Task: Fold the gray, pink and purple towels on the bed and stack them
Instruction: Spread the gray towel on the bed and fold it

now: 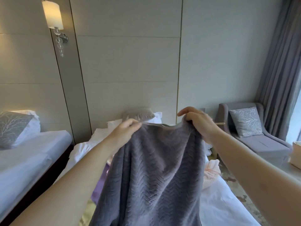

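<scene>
A person held a gray towel up in the air over a white bed, both bare arms stretched forward. The left hand pinched the towel's top edge at its left corner, fingers curled into the cloth. The right hand gripped the top edge at the right corner, a fold of fabric bunched under its curled fingers. The top edge ran level from hand to hand. The towel's long axis hung straight down, its ribbed, zigzag-textured face turned toward the person, and its lower end dropped out of sight at the bottom.

A pink towel lay crumpled on the bed just to the right of the hanging cloth. A purple towel lay on the bed at the left, partly hidden behind the gray one. A gray pillow sat at the head of the bed beyond the hands.

A second bed stood to the left beneath a lit wall lamp. To the right were a gray armchair with a patterned cushion, and a long curtain.
</scene>
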